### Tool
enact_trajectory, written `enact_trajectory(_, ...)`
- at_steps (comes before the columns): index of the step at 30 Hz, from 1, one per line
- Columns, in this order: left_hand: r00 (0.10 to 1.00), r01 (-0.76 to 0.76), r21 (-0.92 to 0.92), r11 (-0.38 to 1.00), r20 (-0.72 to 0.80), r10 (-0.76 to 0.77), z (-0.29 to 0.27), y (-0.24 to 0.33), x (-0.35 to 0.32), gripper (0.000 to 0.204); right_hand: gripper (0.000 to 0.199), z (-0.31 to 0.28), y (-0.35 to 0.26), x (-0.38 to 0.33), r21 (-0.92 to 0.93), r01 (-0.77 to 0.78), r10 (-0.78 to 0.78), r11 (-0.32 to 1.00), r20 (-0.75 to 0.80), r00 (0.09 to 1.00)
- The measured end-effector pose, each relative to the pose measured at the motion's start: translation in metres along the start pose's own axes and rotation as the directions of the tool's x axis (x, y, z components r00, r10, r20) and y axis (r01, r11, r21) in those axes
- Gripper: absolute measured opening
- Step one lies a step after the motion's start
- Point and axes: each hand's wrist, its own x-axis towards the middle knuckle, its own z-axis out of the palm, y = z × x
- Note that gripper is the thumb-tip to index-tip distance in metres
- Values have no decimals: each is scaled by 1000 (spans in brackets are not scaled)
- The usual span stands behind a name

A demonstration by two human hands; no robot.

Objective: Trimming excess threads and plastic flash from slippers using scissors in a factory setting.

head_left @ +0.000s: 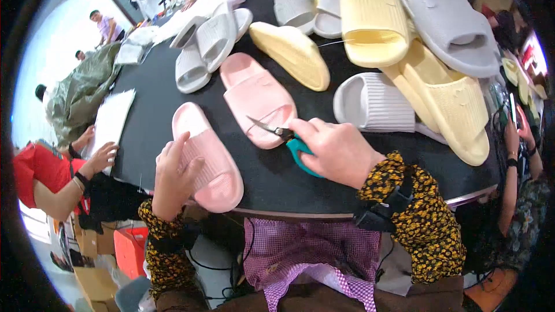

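Observation:
My left hand (174,176) grips the side of a pink slide slipper (215,164), thumb over its ribbed strap and fingers along its left edge. The slipper's near end reaches the table's front edge. Teal-handled scissors (299,153) are in my closed right hand (341,153). Their dark pointed blades aim left, over a second pink slipper (260,95) farther back. Whether the blades touch that slipper I cannot tell. Right of the scissors lies a ribbed grey slipper (376,103).
Yellow slippers (374,14) and grey slippers (448,23) are heaped at the right and back of the black table (277,188). More grey ones (214,40) and a yellow one (292,52) lie beyond the pink pair. A person in red (52,179) handles white sheets (115,118) at the left.

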Motion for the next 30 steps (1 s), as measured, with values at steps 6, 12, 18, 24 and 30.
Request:
enact_trajectory(6, 977, 205, -600, 773, 166, -131, 4, 0, 38, 37, 36, -3, 7, -3, -32, 43, -45, 999, -46, 998)
enact_trajectory(12, 986, 163, -570, 805, 115, -119, 24, 4, 66, 31, 39, 1, 10, -3, -8, 67, -68, 998, -78, 995)
enact_trajectory(18, 936, 234, -533, 813, 350, -40, 9, 16, 83, 38, 43, 1, 10, -3, -2, 58, -58, 998, -84, 995)
enact_trajectory(24, 834, 352, -508, 786, 552, -16, 12, 21, 113, 49, 45, 1, 10, -1, -6, 44, -45, 999, -91, 995)
enact_trajectory(30, 761, 484, -578, 657, 649, 10, 18, 20, 119, 41, 45, -2, 7, -3, 7, 36, -35, 999, -143, 989)
